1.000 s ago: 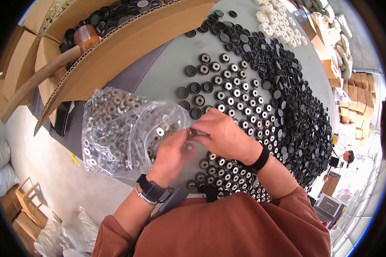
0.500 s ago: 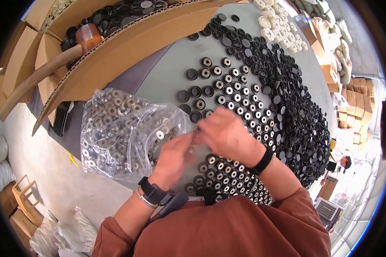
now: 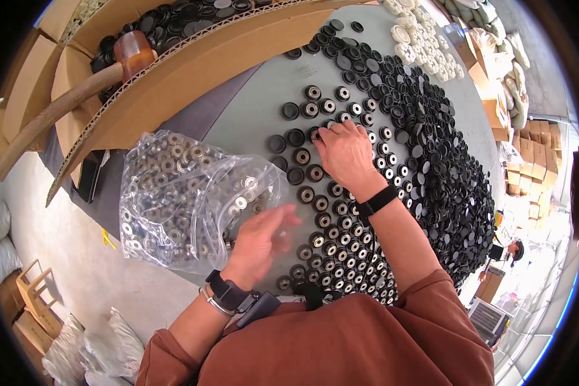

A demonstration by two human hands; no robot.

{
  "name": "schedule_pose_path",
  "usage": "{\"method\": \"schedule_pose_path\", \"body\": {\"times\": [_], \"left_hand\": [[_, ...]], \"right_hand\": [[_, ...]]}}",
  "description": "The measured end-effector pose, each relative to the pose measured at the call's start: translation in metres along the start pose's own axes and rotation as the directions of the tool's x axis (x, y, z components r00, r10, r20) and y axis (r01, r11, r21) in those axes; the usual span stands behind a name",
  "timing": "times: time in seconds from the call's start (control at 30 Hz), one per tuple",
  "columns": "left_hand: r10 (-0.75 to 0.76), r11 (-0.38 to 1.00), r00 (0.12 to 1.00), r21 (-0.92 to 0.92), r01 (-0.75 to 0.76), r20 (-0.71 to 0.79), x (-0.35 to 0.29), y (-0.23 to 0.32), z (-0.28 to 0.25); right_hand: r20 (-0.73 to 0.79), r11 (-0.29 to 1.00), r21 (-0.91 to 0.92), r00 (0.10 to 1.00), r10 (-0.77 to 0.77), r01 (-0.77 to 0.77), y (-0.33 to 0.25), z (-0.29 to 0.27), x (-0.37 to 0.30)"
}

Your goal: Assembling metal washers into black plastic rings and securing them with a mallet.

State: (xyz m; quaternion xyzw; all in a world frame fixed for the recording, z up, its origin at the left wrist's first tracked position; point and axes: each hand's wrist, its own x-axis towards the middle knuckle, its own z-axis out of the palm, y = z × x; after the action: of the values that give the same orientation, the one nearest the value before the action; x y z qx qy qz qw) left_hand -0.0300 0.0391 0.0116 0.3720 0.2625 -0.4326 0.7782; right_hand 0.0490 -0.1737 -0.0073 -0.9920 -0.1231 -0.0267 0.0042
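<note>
My right hand [image 3: 349, 157] is over the rows, its fingers closed at a metal bearing [image 3: 315, 134] that sits in a round black plastic cap. Many black caps around it hold a silver ring-shaped bearing, while a few caps [image 3: 290, 110] at the left edge of the rows have none. My left hand [image 3: 258, 241], slightly blurred, hovers beside the mouth of a clear plastic bag [image 3: 167, 199] full of loose bearings. Its fingers are stretched out and I see nothing in them.
Loose black caps [image 3: 457, 193] are heaped along the right of the grey table, with white plastic parts [image 3: 424, 42] beyond. A cardboard box [image 3: 193, 77] of black parts stands at upper left, a wooden-handled mallet [image 3: 77, 96] across it. Another person [image 3: 513, 251] is far right.
My hands, together beside the bag half a second ago, are now apart. The right moved up and away to a cap that had no bearing; the left drew back slightly.
</note>
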Motion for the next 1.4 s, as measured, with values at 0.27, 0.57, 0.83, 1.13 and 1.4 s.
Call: {"method": "schedule_pose_path", "body": {"times": [0.27,0.57,0.83,1.13,1.4], "left_hand": [[-0.007,1.000,1.000,-0.019,0.007,-0.001,-0.001,0.000,-0.002],[-0.018,1.000,1.000,-0.012,0.018,-0.009,0.000,0.000,-0.002],[0.028,0.999,1.000,-0.032,-0.028,0.000,0.001,-0.002,-0.010],[0.001,0.968,0.997,-0.250,0.019,0.080,0.023,-0.024,-0.013],[-0.025,0.971,0.999,-0.239,0.033,0.035,0.015,-0.027,-0.007]], "right_hand": [[0.005,0.999,-0.032,0.999,0.039,-0.039,0.001,-0.002,0.002],[0.138,0.998,-0.055,0.990,0.006,0.002,-0.001,-0.009,0.004],[0.079,0.978,0.059,0.976,-0.202,0.198,0.009,0.005,0.024],[-0.008,0.952,0.305,0.999,-0.037,0.038,-0.036,-0.044,-0.027],[-0.032,0.832,0.495,0.962,-0.270,0.250,-0.076,-0.053,-0.082]]}}
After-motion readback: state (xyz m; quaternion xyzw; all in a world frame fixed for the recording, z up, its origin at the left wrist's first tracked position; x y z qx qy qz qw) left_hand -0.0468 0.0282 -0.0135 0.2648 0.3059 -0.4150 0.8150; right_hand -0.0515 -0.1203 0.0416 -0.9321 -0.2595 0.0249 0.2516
